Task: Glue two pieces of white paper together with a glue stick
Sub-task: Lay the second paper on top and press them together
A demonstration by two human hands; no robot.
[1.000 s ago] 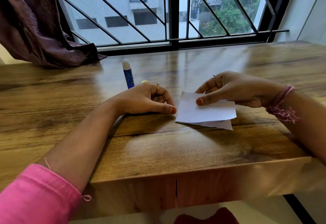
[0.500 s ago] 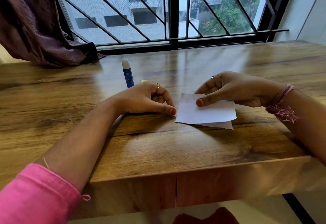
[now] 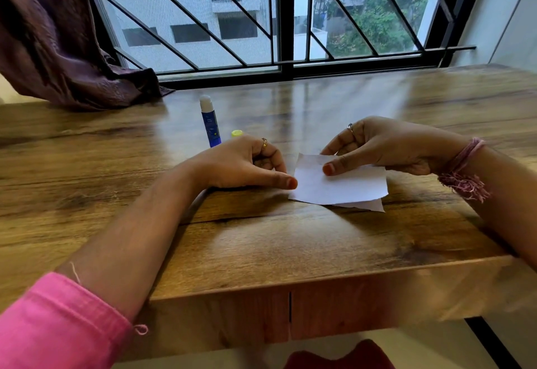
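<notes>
Two white paper pieces lie stacked on the wooden table (image 3: 261,252). The top white paper (image 3: 343,185) covers most of the lower white paper (image 3: 369,205), whose edge shows at the bottom right. My right hand (image 3: 386,147) pinches the top sheet's far edge, thumb on top. My left hand (image 3: 244,165) rests on the table with fingers curled, its thumb tip touching the sheet's left corner. A blue glue stick (image 3: 210,124) stands upright and uncapped behind my left hand, with its yellow cap (image 3: 236,133) beside it.
A dark purple curtain (image 3: 58,49) drapes onto the table's far left. A barred window (image 3: 279,19) runs along the far edge. The table's front edge (image 3: 319,278) is close to me. Something red (image 3: 348,357) sits below the table.
My left thumb has crept slightly right and now touches the paper's left corner. My right hand and the sheets have barely moved.
</notes>
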